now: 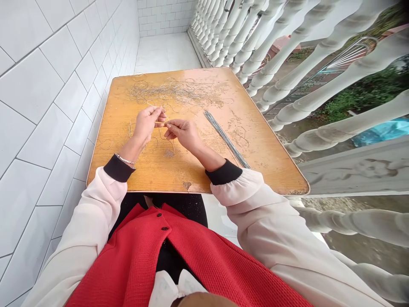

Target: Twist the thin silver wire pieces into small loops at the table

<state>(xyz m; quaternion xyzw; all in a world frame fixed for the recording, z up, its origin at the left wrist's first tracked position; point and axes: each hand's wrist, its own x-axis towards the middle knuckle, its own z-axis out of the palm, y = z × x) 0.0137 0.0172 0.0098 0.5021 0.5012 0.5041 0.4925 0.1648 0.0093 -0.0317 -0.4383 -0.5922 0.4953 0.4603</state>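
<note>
While a wire bundle (226, 138) lies nearby, both hands (147, 124) (183, 132) — pinched closed — hold a thin strand (166, 118)

White tiled wall (47, 102) all along the left, pale floor (166, 51) stretching behind the worn table (275, 172), white railing (345, 126) lining the right, green bushes (358, 97) outside!

Tiled wall (68, 89) on L, white railing (347, 128) on R w/ bushes (361, 94) & blue sheet (383, 133) beyond; pale floor (164, 52) at back.
</note>
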